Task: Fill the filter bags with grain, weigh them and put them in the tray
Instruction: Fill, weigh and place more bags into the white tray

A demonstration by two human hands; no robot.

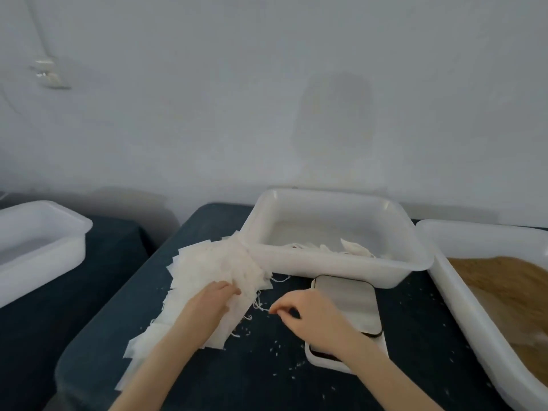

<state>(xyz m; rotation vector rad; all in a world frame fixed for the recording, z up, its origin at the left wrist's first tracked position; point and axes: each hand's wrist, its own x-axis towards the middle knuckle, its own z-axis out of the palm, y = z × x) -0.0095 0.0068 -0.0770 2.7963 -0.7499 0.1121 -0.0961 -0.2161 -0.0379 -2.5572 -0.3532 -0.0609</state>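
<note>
A loose heap of empty white filter bags (213, 271) with thin strings lies on the dark table. My left hand (212, 301) rests on the heap, fingers laid over the bags. My right hand (308, 314) is just right of the heap and pinches a bag's string between thumb and fingertips. Behind that hand sits a small scale (347, 304) with a pale flat platform. A white tray (335, 262) behind the scale holds a few filled bags. At the right, a white tub (444, 262) holds brown grain (498, 283).
Another white tub (44, 241) stands at the far left on a separate dark surface. Spilled grains (275, 345) dot the dark table (237, 375) in front of the scale. A white wall rises right behind the tubs.
</note>
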